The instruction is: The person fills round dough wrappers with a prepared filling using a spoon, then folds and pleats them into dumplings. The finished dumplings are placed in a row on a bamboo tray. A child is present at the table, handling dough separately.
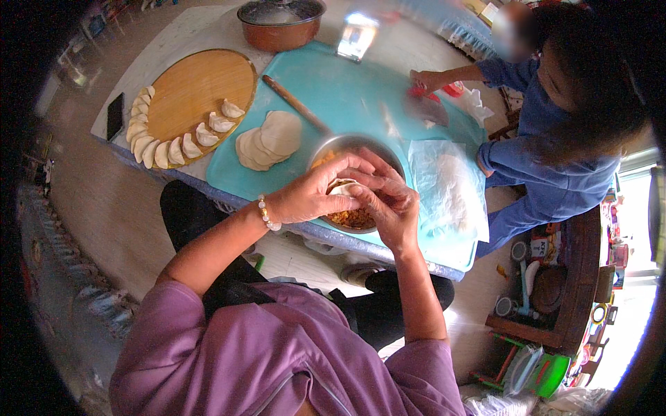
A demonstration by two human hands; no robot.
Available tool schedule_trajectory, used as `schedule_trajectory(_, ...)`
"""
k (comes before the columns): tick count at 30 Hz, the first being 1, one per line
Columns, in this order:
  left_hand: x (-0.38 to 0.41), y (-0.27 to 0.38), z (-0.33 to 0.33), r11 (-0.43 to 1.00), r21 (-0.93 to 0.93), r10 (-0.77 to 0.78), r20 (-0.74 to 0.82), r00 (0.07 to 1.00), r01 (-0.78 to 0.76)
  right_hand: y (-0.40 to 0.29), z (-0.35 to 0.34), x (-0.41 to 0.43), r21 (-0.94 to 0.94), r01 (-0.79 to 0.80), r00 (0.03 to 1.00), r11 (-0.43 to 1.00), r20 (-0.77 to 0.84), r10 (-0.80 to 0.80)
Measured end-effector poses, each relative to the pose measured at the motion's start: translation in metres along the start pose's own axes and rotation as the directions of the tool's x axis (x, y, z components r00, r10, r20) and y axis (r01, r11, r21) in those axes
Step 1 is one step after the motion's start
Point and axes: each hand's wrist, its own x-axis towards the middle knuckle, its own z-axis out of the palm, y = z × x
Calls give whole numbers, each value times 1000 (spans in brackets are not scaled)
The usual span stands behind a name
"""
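Both my hands meet over a metal bowl [402, 169] of chopped filling [349, 219]. My left hand [320, 190] and my right hand [387, 195] pinch one dumpling [343, 187] between them, its wrapper folded up around some filling. Fingers hide part of the dumpling and of the bowl. Left of the bowl, a stack of round dough wrappers [268, 140] lies on a turquoise mat [359, 86]. A wooden rolling pin [296, 103] rests slantwise behind the stack. Farther left, several folded dumplings [161, 154] line the edge of a round wooden board [200, 93].
A lidded brown pot [281, 31] stands at the back, near a lit phone [357, 37]. A dark phone [115, 117] lies at the table's left edge. Right of the bowl is a plastic bag [447, 187]. A person in blue [551, 151] reaches over the mat's right side, holding something red.
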Motion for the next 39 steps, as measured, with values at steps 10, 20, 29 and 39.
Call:
schedule_trajectory(10,-2,-20,-1,949,-307,-136,-174,975,77,20,0,3,-240,109,992,965,-33,-120)
schedule_trajectory(20,-4,-16,3,757,-651,-188,-139,972,54,23,-2,-10,-516,336,864,788,-164,-476)
schedule_trajectory(29,-5,-16,-14,981,-175,-128,-298,946,77,17,-4,1,-639,346,889,687,-11,-458)
schedule_trajectory(39,-5,-22,-16,958,-272,-170,-302,938,87,22,-6,1,-659,293,909,692,-32,-415)
